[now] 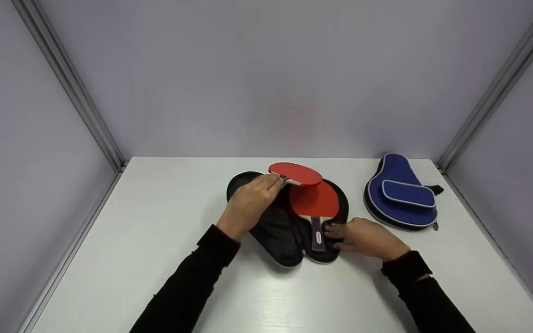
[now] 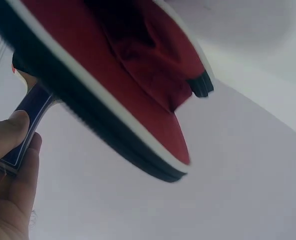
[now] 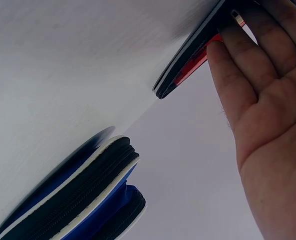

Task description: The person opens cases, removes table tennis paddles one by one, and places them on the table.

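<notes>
A table tennis paddle [image 1: 301, 174] with a red face is raised above an opened case [image 1: 275, 231] with a black inside. My left hand [image 1: 255, 196] pinches its dark blue handle [image 2: 30, 117] between thumb and fingers. A second red paddle [image 1: 315, 199] lies in the right half of the case, handle toward me. Beside that handle, my right hand [image 1: 363, 237] rests its fingers at the case's right edge; the right wrist view shows them mostly straight. The left wrist view shows the case's red outside [image 2: 138, 95] with white piping.
A blue paddle case [image 1: 400, 194] with white piping and a front pocket lies to the right on the white table [image 1: 164, 222]. Light panels [image 1: 266, 83] with grey metal corner posts [image 1: 72, 78] stand at the back and sides.
</notes>
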Demonstrator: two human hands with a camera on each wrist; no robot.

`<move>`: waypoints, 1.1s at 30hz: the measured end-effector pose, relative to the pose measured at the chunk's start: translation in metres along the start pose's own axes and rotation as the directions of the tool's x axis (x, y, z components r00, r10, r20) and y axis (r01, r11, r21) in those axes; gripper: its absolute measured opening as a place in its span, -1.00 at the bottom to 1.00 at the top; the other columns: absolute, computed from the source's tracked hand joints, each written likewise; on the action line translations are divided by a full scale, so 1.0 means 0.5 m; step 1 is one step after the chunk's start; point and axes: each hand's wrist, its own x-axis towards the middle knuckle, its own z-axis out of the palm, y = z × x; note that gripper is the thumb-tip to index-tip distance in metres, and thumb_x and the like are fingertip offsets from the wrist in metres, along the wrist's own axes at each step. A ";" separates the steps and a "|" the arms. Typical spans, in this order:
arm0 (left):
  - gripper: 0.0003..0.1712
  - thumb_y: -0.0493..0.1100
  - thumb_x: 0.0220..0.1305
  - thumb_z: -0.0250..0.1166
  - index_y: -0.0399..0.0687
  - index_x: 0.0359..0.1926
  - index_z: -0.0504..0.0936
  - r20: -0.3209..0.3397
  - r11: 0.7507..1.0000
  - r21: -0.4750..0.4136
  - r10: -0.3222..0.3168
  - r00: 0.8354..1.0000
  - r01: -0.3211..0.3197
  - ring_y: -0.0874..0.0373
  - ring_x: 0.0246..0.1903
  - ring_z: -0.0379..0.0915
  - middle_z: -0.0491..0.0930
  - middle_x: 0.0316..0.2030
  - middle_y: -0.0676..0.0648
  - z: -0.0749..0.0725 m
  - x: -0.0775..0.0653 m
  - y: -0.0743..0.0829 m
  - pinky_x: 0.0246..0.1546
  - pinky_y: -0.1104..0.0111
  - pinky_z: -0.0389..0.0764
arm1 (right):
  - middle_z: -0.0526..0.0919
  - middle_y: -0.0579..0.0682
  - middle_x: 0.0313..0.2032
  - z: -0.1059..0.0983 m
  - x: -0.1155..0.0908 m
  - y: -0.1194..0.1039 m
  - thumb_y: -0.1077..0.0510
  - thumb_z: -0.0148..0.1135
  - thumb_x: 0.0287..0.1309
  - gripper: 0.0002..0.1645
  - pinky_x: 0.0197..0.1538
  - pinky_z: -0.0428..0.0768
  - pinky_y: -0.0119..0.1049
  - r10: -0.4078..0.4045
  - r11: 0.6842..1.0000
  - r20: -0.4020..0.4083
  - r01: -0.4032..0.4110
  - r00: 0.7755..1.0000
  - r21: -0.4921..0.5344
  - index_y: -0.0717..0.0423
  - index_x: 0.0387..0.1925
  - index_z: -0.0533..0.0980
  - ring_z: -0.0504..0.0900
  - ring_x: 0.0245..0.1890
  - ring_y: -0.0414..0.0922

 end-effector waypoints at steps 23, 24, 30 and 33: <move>-0.58 -0.49 0.61 0.36 -0.28 0.36 0.84 -0.045 0.942 -0.160 -0.305 0.951 0.295 -0.23 0.25 0.89 0.89 0.27 -0.27 -0.057 -0.046 -0.188 0.31 -0.04 0.90 | 0.92 0.04 0.29 0.002 -0.004 -0.001 0.13 0.62 0.51 -0.58 0.11 0.96 -0.04 0.005 1.000 -0.012 -0.005 1.000 0.018 0.06 0.31 0.86 0.99 0.11 0.06; -0.58 -0.49 0.60 0.36 -0.28 0.36 0.85 -0.045 0.938 -0.158 -0.319 0.947 0.309 -0.23 0.25 0.89 0.89 0.27 -0.27 -0.058 -0.049 -0.196 0.31 -0.05 0.90 | 0.92 0.04 0.29 0.002 -0.004 0.000 0.13 0.61 0.51 -0.58 0.11 0.96 -0.04 0.006 1.000 -0.012 -0.006 1.000 0.014 0.07 0.31 0.86 0.99 0.11 0.06; -0.60 -0.49 0.60 0.37 -0.28 0.34 0.86 -0.028 0.901 -0.161 -0.412 0.911 0.403 -0.28 0.22 0.90 0.89 0.26 -0.29 -0.064 -0.079 -0.245 0.27 -0.11 0.91 | 0.91 0.03 0.30 0.003 -0.007 -0.001 0.09 0.60 0.52 -0.57 0.12 0.96 -0.05 0.018 1.000 -0.002 -0.018 1.000 -0.011 0.05 0.32 0.86 0.99 0.10 0.05; -0.60 -0.48 0.61 0.37 -0.29 0.35 0.85 0.006 0.873 -0.169 -0.462 0.887 0.457 -0.31 0.26 0.88 0.88 0.29 -0.31 -0.065 -0.098 -0.266 0.33 -0.16 0.87 | 0.91 0.03 0.30 0.002 -0.008 0.000 0.09 0.61 0.53 -0.57 0.13 0.96 -0.04 0.025 1.000 0.000 -0.025 1.000 -0.007 0.04 0.33 0.86 0.99 0.11 0.06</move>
